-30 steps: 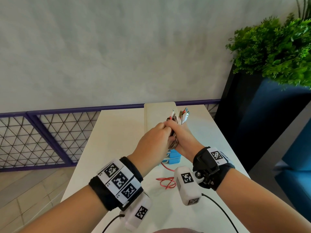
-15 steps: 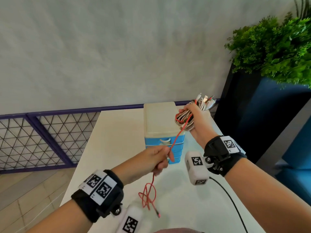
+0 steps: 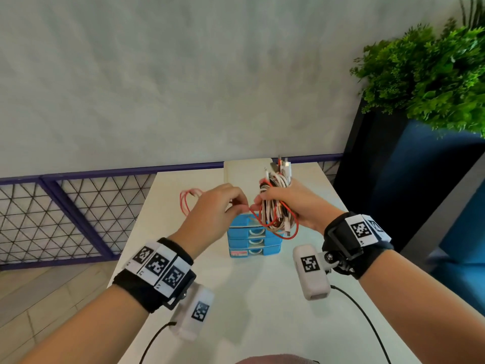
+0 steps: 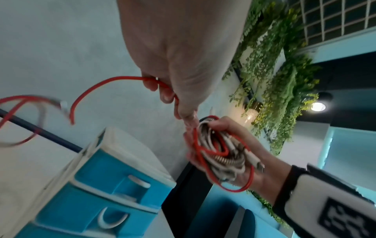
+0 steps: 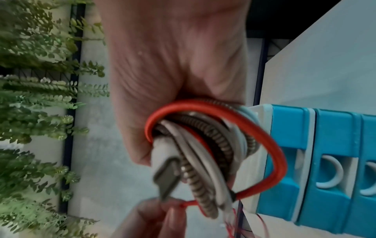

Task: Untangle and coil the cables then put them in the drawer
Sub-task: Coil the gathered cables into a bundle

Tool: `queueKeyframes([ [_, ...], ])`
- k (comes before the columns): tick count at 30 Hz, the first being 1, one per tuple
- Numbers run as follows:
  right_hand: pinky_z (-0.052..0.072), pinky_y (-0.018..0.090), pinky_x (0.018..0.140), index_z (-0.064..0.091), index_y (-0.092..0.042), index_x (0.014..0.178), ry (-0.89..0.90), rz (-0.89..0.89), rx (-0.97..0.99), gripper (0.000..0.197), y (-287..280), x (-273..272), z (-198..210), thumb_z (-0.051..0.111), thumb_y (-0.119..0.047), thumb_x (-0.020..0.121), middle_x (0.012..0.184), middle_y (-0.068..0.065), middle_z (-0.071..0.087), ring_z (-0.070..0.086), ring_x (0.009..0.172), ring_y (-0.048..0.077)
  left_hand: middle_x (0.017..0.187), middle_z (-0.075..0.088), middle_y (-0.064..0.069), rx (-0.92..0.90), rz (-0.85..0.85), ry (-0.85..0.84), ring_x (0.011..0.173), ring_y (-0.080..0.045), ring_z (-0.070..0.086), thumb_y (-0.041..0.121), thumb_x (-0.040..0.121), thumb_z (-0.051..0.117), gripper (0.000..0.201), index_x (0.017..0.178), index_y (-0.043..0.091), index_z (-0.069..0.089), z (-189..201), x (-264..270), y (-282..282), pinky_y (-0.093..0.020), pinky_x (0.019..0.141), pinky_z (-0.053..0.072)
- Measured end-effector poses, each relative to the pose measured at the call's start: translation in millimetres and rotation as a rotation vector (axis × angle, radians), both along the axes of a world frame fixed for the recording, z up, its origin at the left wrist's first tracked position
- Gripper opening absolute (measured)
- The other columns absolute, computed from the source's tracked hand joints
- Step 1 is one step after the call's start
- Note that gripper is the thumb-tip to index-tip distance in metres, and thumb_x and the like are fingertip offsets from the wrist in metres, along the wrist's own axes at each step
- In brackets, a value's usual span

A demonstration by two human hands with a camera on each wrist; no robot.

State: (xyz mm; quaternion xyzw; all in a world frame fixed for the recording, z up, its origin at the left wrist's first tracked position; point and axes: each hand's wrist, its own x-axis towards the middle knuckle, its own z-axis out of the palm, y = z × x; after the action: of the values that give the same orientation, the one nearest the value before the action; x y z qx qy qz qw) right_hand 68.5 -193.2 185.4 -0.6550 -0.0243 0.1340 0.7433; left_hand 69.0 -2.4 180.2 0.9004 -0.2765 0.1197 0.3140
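My right hand (image 3: 286, 203) grips a bundle of cables (image 3: 275, 203), white, braided and red, held up in front of the small drawer unit (image 3: 252, 240). Plug ends stick up above the fist. A red cable (image 3: 265, 224) loops under the bundle and runs left to my left hand (image 3: 231, 203), which pinches it between thumb and fingers right beside the bundle. Its free tail (image 3: 187, 203) swings in the air past the left hand. The left wrist view shows the red cable (image 4: 114, 83) passing through the curled fingers. In the right wrist view the bundle (image 5: 205, 151) fills the fist.
The drawer unit, cream top and blue drawers with white handles, stands on a white table (image 3: 262, 311); its drawers look closed. A purple mesh railing (image 3: 78, 206) runs behind and to the left. A dark planter with green foliage (image 3: 425, 80) stands at the right.
My left hand has come up from low near the table to the bundle, sliding along the red cable. The right hand lowered the bundle toward the drawer unit, and the red tail swung up to the left.
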Motion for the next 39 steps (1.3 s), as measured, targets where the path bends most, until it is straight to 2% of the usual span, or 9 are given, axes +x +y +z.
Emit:
queueKeyframes([
  [4, 0.051, 0.057, 0.092, 0.064, -0.007, 0.085, 0.027, 0.069, -0.101, 0.018, 3, -4, -5, 0.074, -0.006, 0.070, 0.091, 0.024, 0.071, 0.065, 0.102, 0.046, 0.078, 0.056, 0.012, -0.009, -0.013, 0.006, 0.072, 0.006, 0.050, 0.017, 0.082, 0.069, 0.010, 0.082, 0.019, 0.060, 5, 4, -2, -0.005, 0.063, 0.034],
  [10, 0.052, 0.053, 0.092, 0.069, -0.010, 0.087, 0.048, 0.169, -0.157, 0.010, 4, -5, -14, 0.070, -0.011, 0.077, 0.098, 0.021, 0.072, 0.069, 0.099, 0.036, 0.068, 0.052, 0.014, -0.093, 0.030, 0.037, 0.063, 0.009, 0.048, 0.014, 0.081, 0.071, 0.019, 0.084, 0.020, 0.052, 7, 1, -3, -0.010, 0.056, 0.035],
  [14, 0.054, 0.050, 0.090, 0.066, -0.008, 0.091, 0.048, 0.139, -0.142, 0.014, 4, -7, -20, 0.071, -0.012, 0.077, 0.090, 0.018, 0.072, 0.070, 0.089, 0.031, 0.072, 0.056, 0.010, -0.012, 0.062, 0.152, 0.062, -0.002, 0.048, 0.035, 0.084, 0.067, 0.018, 0.086, 0.020, 0.056, 4, 3, 2, -0.014, 0.054, 0.034],
  [17, 0.058, 0.041, 0.076, 0.058, -0.002, 0.100, 0.050, 0.011, -0.147, 0.023, -1, -3, -23, 0.069, -0.009, 0.081, 0.082, 0.015, 0.071, 0.071, 0.076, 0.024, 0.059, 0.049, 0.005, 0.110, 0.135, 0.314, 0.055, -0.011, 0.043, 0.048, 0.092, 0.049, 0.042, 0.071, 0.012, 0.058, 0, 7, 10, -0.022, 0.051, 0.031],
  [21, 0.058, 0.034, 0.068, 0.055, -0.007, 0.099, 0.047, -0.190, -0.067, 0.019, -16, 4, -30, 0.067, -0.009, 0.084, 0.075, 0.010, 0.067, 0.069, 0.071, 0.019, 0.057, 0.034, 0.005, -0.425, 0.132, 0.972, 0.048, -0.011, 0.027, 0.042, 0.099, 0.038, 0.037, 0.076, 0.016, 0.052, -3, 6, 28, -0.022, 0.049, 0.029],
  [26, 0.057, 0.036, 0.069, 0.059, -0.012, 0.090, 0.020, -0.222, 0.030, 0.022, -12, 6, -35, 0.071, -0.030, 0.085, 0.077, 0.008, 0.063, 0.067, 0.070, 0.020, 0.066, 0.049, 0.005, -0.753, -0.033, 1.186, 0.053, -0.008, 0.040, 0.023, 0.098, 0.045, 0.019, 0.088, 0.015, 0.059, -2, -3, 16, -0.020, 0.053, 0.036],
  [33, 0.051, 0.030, 0.053, 0.056, -0.009, 0.083, 0.021, -0.160, 0.151, 0.041, 18, 1, -36, 0.071, -0.047, 0.078, 0.066, 0.011, 0.056, 0.056, 0.052, 0.021, 0.065, 0.060, 0.003, -0.647, -0.092, 1.258, 0.048, -0.005, 0.050, 0.028, 0.069, 0.073, 0.016, 0.075, 0.014, 0.068, 5, -9, -20, -0.015, 0.041, 0.041],
  [36, 0.051, 0.031, 0.055, 0.058, -0.007, 0.091, 0.148, -0.172, 0.180, 0.053, 21, -1, -36, 0.058, -0.059, 0.084, 0.068, 0.010, 0.059, 0.057, 0.054, 0.020, 0.060, 0.061, 0.002, -0.611, -0.063, 1.298, 0.045, -0.004, 0.049, 0.031, 0.067, 0.075, 0.022, 0.073, 0.011, 0.066, 4, -7, -23, -0.014, 0.040, 0.043],
  [39, 0.050, 0.032, 0.059, 0.059, -0.007, 0.080, 0.248, -0.007, 0.182, 0.072, 17, -8, -35, 0.048, -0.079, 0.073, 0.063, 0.008, 0.057, 0.057, 0.054, 0.020, 0.059, 0.061, 0.003, -0.559, -0.047, 1.308, 0.046, -0.004, 0.049, 0.030, 0.071, 0.076, 0.020, 0.068, 0.013, 0.066, 5, -7, -23, -0.013, 0.042, 0.044],
])
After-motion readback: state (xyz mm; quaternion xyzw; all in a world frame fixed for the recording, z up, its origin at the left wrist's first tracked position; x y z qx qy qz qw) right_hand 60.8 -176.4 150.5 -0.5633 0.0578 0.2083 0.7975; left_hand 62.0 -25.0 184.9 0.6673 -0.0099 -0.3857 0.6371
